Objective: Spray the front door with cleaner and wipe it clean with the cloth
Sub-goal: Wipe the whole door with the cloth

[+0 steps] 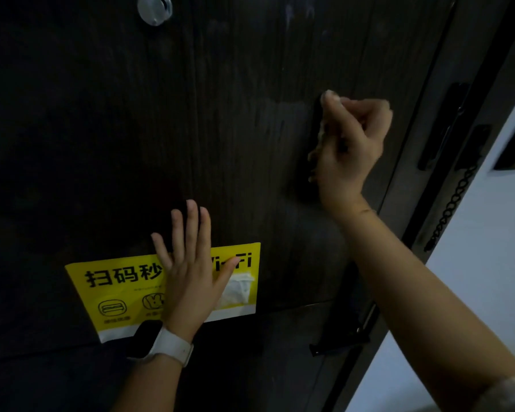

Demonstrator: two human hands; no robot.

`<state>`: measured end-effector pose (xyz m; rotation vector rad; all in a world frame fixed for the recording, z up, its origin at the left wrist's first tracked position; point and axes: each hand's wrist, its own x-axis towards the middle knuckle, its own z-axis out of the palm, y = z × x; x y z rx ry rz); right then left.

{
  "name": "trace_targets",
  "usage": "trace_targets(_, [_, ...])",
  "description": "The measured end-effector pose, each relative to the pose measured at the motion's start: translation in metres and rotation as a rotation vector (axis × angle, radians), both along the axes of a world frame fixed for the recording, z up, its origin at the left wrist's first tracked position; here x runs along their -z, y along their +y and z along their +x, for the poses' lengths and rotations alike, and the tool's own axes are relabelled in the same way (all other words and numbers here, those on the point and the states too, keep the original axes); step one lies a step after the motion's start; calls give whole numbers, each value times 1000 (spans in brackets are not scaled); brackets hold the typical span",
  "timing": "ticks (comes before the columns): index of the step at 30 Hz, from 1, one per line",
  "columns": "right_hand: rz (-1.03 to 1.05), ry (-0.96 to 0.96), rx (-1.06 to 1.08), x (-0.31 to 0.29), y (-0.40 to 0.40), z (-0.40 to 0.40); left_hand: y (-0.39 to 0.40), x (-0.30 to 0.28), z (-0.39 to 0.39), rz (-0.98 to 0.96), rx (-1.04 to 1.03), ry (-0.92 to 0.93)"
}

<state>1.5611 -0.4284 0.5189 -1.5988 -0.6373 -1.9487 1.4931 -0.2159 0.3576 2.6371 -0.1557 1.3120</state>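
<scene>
1. Dark wood-grain door (107,120) fills the head view, dimly lit, with pale streaks up near the top and a duller smeared patch in the middle.
2. Up top sits a round chrome knob (155,8), partly cut by the frame edge.
3. Left hand (189,272) is flat on the door, fingers (192,224) straight and spread, gripping nothing; the palm covers part of a yellow sticker (107,292).
4. That sticker carries black Chinese characters and "Fi" lettering, with a torn white patch (238,289) just beside the thumb.
5. On the left wrist, a watch (161,341) with a white strap and dark face.
6. Right hand (353,144) is higher, over on the right part of the door, fingers curled tight around a pale cloth (321,135).
7. The cloth is bunched in that fist, poking out above and below, pressed against a black vertical handle (309,162).
8. Lower down, a black lever (339,341) sticks out near the door's edge, under the right forearm.
9. Off to the right: more black hardware on the frame (443,126), a dark chain (451,206) dangling beside it, then a white wall (473,278).
10. No sprayer shows anywhere in this view.
</scene>
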Motion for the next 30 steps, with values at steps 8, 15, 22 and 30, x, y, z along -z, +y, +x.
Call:
trace_targets(8, [-956, 157, -54, 106, 9, -19, 5, -4, -9, 56, -88, -36])
trace_targets(15, [-134, 18, -41, -35, 28, -5, 10, -8, -14, -37, -120, -49])
trace_targets(22, [-994, 152, -111, 95, 45, -19, 23, -9, -10, -65, -57, -36])
trace_targets(30, [-349, 30, -44, -39, 68, -13, 31, -10, -14, -40, -43, 21])
